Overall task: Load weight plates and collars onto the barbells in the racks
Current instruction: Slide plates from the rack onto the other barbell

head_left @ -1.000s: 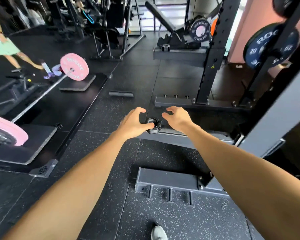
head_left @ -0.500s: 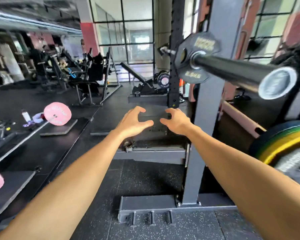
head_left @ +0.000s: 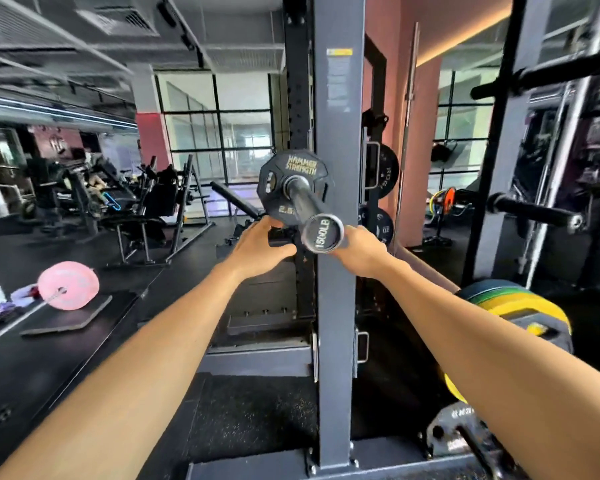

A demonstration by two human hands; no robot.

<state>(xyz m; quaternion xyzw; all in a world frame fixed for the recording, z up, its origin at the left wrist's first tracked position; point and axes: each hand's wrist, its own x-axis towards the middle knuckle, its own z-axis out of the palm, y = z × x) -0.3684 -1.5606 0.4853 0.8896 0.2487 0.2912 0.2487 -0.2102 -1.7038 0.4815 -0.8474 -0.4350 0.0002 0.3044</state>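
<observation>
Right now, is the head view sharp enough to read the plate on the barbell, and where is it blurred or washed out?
Head view: plate sharp, lettering readable; bar end cap legible; left edge and pink plate smeared; windows bright, hazy; uprights bowed by wide-angle distortion.

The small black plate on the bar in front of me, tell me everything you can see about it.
The small black plate is many-sided, matte like rubber or coated metal, with gold "HAMMER STRENGTH" lettering on top and a partly hidden "2.5" below. A grip slot shows at its left. It sits upright on the barbell sleeve, pushed inward beside the grey rack post, with bare sleeve left outside it. The left hand reaches to its lower edge; contact is unclear. No collar is visible.
</observation>
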